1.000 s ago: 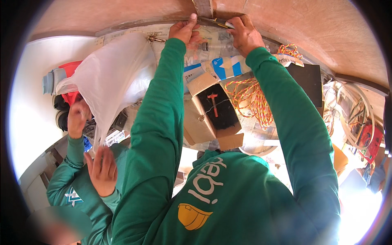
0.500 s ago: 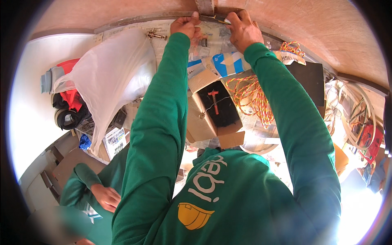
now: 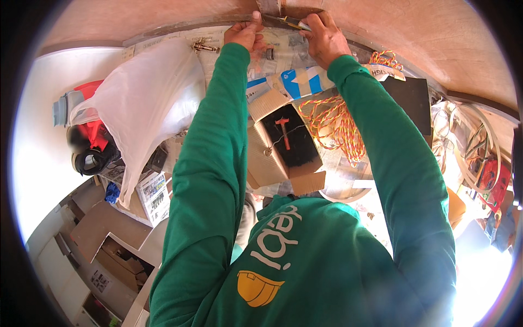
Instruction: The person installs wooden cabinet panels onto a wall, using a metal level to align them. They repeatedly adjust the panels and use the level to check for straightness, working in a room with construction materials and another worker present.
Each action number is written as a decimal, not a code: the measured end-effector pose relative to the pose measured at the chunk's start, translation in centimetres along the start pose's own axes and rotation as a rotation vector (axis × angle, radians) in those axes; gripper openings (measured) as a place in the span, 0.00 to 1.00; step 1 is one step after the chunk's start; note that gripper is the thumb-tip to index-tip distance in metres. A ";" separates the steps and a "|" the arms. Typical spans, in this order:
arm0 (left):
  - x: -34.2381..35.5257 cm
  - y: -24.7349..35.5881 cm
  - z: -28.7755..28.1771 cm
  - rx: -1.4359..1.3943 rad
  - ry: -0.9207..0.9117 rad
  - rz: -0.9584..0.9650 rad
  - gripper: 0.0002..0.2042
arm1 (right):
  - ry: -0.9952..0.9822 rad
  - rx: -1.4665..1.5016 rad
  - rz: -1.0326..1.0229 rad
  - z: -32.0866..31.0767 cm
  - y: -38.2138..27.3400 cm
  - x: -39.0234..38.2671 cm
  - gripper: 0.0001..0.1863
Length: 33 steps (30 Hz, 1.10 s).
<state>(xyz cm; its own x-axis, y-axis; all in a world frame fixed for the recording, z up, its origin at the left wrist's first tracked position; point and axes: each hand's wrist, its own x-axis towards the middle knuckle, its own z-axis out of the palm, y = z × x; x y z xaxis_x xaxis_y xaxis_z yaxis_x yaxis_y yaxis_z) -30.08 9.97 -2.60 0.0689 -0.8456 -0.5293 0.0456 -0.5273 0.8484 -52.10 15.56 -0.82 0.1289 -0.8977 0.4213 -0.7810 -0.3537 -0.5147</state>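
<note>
Slender tool [image 3: 298, 23] is clamped between fingers of the right hand [image 3: 328, 42] by wooden trim [image 3: 190, 25], work there looking unfinished; left hand [image 3: 241, 35] curls, its hold unclear.

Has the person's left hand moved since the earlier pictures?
No, not noticeably: the left hand stays just left of the wooden post at the top.

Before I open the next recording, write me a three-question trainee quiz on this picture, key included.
1. True or false: the red hammer-shaped thing lies inside the open cardboard box.
2. Which of the person's hands grips the slim tool?
3. Fill in: a heap of red-and-yellow ____ lies just right of the box.

Key: 1. True. 2. The right hand. 3. Rope.
</note>
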 end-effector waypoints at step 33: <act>0.8 -0.7 -0.7 -0.139 -0.053 -0.013 0.20 | -0.187 -0.280 0.218 -0.1 -2.7 0.6 0.17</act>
<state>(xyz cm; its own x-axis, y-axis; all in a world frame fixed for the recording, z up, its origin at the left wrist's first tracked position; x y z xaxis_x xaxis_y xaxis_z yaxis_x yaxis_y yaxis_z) -29.33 9.75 -3.59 0.0149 -0.8441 -0.5359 0.1836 -0.5246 0.8313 -50.00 16.00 0.90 0.0304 -0.9854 0.1676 -0.9353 -0.0872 -0.3430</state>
